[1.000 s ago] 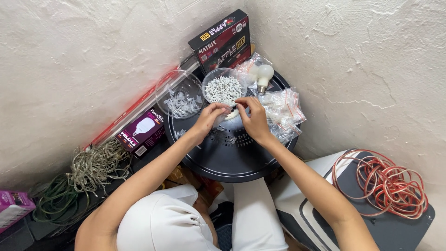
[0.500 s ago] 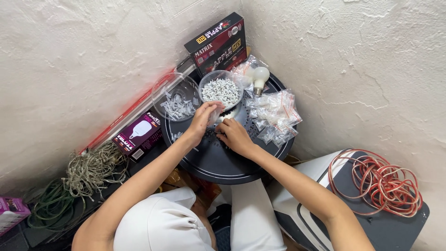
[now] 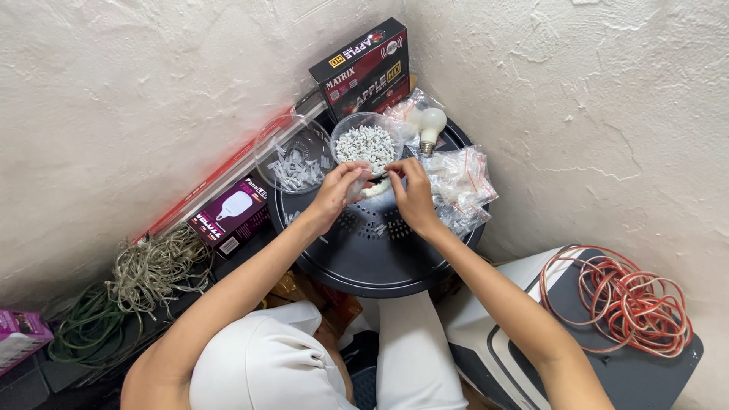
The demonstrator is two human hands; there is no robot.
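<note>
My left hand (image 3: 338,192) and my right hand (image 3: 412,191) meet over the far part of a round black table (image 3: 380,262). Between them they pinch a small clear plastic bag (image 3: 363,184) just in front of a clear bowl (image 3: 367,143) full of small white clips. A second clear bowl (image 3: 295,161) to the left holds several small clear packets. To the right of my right hand lies a pile of small clear bags (image 3: 461,182).
A white bulb (image 3: 432,123) lies behind the bags, next to a black and red box (image 3: 364,68). A purple bulb box (image 3: 228,214), pale cord (image 3: 156,266) and green cord (image 3: 80,330) lie at left. Red cable (image 3: 630,296) rests on a grey case at right.
My right hand has moved from the bowl back toward me and then up again beside the left hand. The view has shifted slightly; both hands stay at the small bag.
</note>
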